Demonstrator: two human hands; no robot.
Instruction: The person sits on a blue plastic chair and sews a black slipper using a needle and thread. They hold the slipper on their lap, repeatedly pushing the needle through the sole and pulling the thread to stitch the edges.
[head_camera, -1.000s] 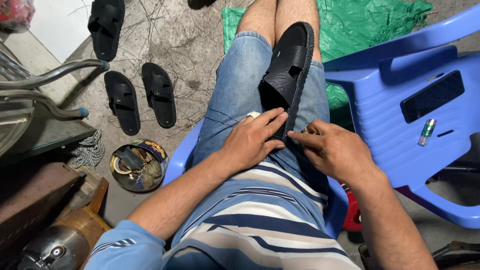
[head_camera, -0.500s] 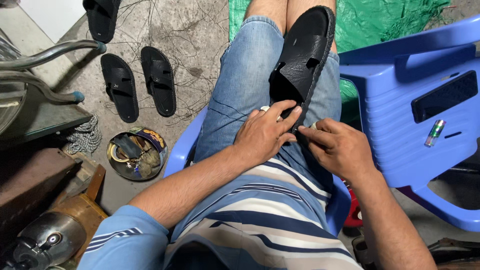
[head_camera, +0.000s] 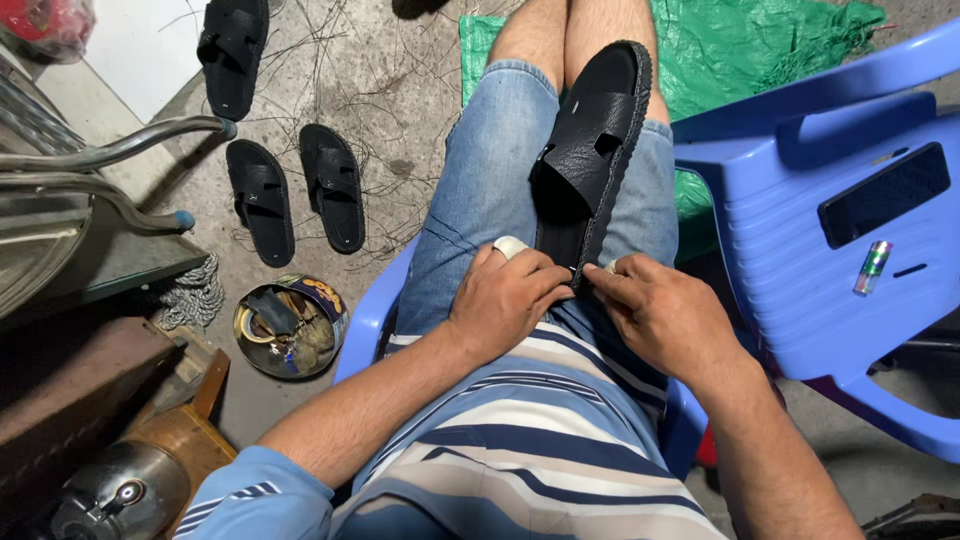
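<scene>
A black leather sandal lies lengthwise on my lap, over blue denim shorts, its heel end toward me. My left hand grips the heel end from the left, with a white wrap on one finger. My right hand pinches the sole's edge at the heel from the right, fingertips almost meeting the left hand's. What the right fingertips hold, if anything thin, is too small to tell.
A blue plastic chair at my right carries a dark phone and a small lighter. Three black sandals lie on the concrete floor at left, near a round tin of tools. Green sheeting lies ahead.
Both hands have closed in on the sandal's heel end, the right fingertips now pinching its edge. The camera view has shifted slightly.
</scene>
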